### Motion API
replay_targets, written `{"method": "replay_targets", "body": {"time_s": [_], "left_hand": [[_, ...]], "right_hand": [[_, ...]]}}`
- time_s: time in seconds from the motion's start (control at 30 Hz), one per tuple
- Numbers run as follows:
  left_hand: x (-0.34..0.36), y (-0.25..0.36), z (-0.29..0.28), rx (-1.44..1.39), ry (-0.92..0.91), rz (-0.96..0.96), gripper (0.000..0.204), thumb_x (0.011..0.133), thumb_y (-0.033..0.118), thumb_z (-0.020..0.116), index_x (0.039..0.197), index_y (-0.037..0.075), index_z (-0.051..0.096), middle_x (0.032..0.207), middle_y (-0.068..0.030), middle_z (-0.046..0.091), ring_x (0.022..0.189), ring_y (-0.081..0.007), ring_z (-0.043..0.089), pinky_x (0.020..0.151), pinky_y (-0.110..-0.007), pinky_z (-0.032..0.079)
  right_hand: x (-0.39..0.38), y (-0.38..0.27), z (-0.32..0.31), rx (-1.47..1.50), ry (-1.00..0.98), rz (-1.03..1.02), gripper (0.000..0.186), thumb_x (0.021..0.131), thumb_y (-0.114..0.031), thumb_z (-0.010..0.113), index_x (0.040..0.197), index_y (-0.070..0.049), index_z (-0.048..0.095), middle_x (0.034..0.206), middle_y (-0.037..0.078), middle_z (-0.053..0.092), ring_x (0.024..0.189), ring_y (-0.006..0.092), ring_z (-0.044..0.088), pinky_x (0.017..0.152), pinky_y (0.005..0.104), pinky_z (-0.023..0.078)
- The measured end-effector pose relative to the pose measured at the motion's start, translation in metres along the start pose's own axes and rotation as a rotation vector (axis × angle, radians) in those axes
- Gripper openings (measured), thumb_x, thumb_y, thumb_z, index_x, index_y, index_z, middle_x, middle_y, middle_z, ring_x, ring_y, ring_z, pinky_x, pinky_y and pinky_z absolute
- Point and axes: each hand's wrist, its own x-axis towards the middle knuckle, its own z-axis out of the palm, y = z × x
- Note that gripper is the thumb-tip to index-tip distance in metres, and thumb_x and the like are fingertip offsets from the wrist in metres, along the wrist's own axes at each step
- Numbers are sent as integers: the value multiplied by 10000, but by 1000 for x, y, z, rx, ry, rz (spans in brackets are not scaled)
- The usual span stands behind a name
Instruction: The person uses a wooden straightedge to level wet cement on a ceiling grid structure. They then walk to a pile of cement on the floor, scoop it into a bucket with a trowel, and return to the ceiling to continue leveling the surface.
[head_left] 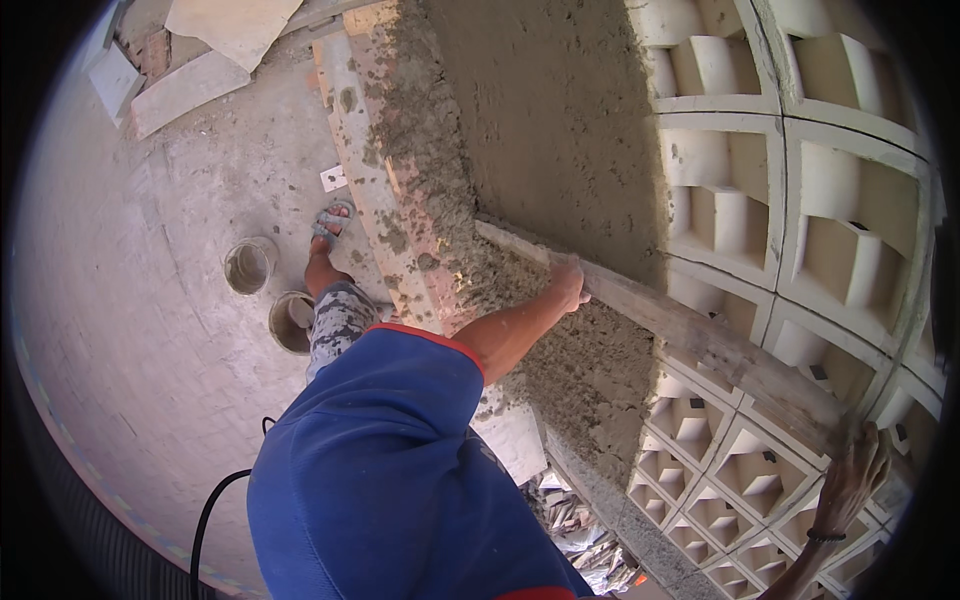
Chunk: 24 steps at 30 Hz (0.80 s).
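Note:
A long, mortar-smeared wooden board (700,335) runs slantwise across a strip of wet mortar (560,120) and over the white hollow blocks. My left hand (570,283) is closed round the board toward its far left end. Near the opposite end, at lower right, my right hand (852,478) grips it, fingers over the edge and a dark bracelet at the wrist. Beyond the board the mortar looks smooth. On the nearer side lies rough, lumpy mortar (600,375).
White patterned blocks (725,195) form a wall along the right. A mortar-spattered plank (375,190) edges the strip on the left. Two buckets (248,266) stand on the floor by my sandalled foot (333,220). Broken slabs (190,95) lie at upper left.

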Motion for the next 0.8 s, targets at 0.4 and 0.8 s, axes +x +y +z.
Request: {"method": "replay_targets", "body": {"time_s": [0.4, 0.8], "left_hand": [[1, -144, -17, -2, 62, -154, 417, 962, 385, 467, 1319, 202, 353, 1205, -65, 479, 959, -237, 533, 677, -479, 519], [-18, -158, -88, 60, 155, -122, 366, 939, 383, 494, 1250, 195, 453, 1112, -42, 524, 879, -213, 560, 651, -446, 499]], "right_hand": [[-60, -1, -2, 3, -104, -23, 528, 749, -32, 574, 1264, -148, 555, 1303, 124, 489, 1246, 335, 435, 1055, 515, 338], [-122, -13, -25, 110, -95, -84, 472, 771, -69, 605, 1237, -35, 540, 1307, 117, 511, 1257, 350, 426, 1089, 508, 310]]}}
